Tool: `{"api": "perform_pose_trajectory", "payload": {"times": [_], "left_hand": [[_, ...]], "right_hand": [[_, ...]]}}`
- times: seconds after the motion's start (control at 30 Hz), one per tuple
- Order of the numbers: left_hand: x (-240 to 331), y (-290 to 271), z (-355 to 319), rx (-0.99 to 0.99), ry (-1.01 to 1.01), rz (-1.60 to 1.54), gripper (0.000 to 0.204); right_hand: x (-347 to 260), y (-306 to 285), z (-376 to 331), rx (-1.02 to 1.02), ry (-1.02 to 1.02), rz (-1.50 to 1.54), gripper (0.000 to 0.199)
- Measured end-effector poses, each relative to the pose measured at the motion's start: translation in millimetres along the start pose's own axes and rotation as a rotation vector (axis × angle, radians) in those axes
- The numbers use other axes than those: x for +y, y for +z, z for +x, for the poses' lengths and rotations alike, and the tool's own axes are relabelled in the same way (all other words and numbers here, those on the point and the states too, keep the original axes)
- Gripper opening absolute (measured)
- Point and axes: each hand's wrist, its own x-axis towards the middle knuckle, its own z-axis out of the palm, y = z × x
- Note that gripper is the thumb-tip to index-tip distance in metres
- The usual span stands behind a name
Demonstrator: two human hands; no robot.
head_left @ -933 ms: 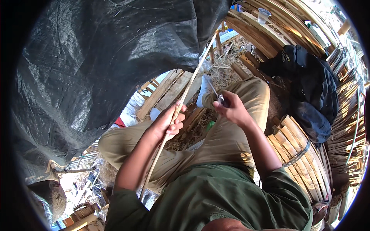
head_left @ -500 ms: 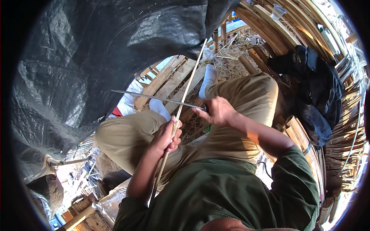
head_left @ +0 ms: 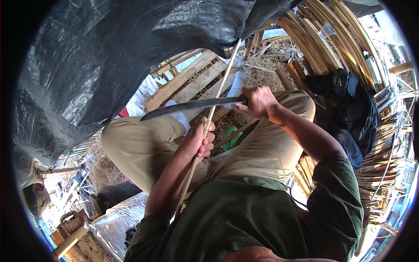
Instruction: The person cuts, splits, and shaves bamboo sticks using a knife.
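My left hand (head_left: 204,140) is closed around a long, thin, pale strip of wood or bamboo (head_left: 226,77). The strip slants from beside my torso up past my feet, its top end close to the tarp. In my right hand (head_left: 258,102) is the handle of a machete (head_left: 185,107) with a long dark blade. The blade reaches leftward across the strip just above my left fist, its broad side showing and its tip over my left knee. Whether the edge touches the strip, I cannot tell. My fingers hide most of the handle.
A black tarp (head_left: 104,56) hangs over the upper left. Rough planks (head_left: 198,83) lie beyond my socked feet, with straw around them. Stacked boards (head_left: 314,48) carry a clear plastic cup (head_left: 326,30) at upper right. A dark bag (head_left: 349,102) rests beside my right knee.
The machete has turned from nearly edge-on to broadside, and its tip has dropped. My right hand has risen slightly; my left hand and the strip have shifted a little right.
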Motion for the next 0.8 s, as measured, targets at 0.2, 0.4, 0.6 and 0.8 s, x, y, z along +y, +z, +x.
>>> {"api": "perform_pose_trajectory", "payload": {"times": [0.2,0.4,0.6,0.8], "left_hand": [[-9.9,0.4,-16.0,-0.058,-0.088,-0.037,0.042],[-9.8,-9.8,-5.5,-0.113,-0.013,-0.175,0.041],[-16.7,-23.8,-5.1,-0.259,-0.073,-0.413,0.035],[-16.2,-19.8,-23.7,-0.241,-0.041,-0.409,0.035]], "right_hand": [[107.0,4.7,14.5,0.247,0.306,-0.325,0.064],[-16.6,11.9,-10.6,0.044,0.097,0.419,0.054],[-8.1,9.5,9.4,0.188,-0.191,0.129,0.056],[52.0,9.4,42.4,0.301,0.175,-0.226,0.056]]}}
